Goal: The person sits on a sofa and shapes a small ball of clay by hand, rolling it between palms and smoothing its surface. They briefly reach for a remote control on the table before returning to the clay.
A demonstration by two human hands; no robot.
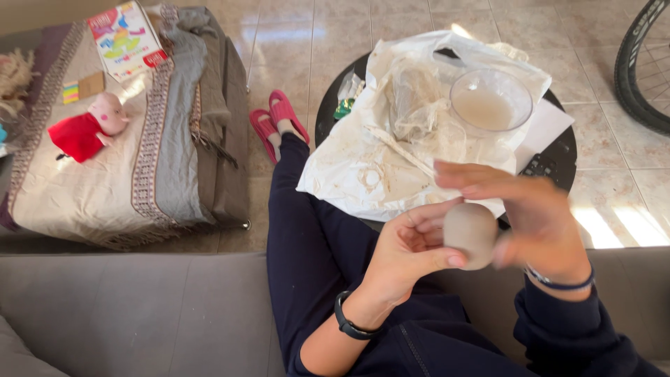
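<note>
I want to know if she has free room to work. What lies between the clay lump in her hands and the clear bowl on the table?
In the head view, the right hand's fingers and stained white plastic sheet lie between the clay lump and the clear bowl.
</note>
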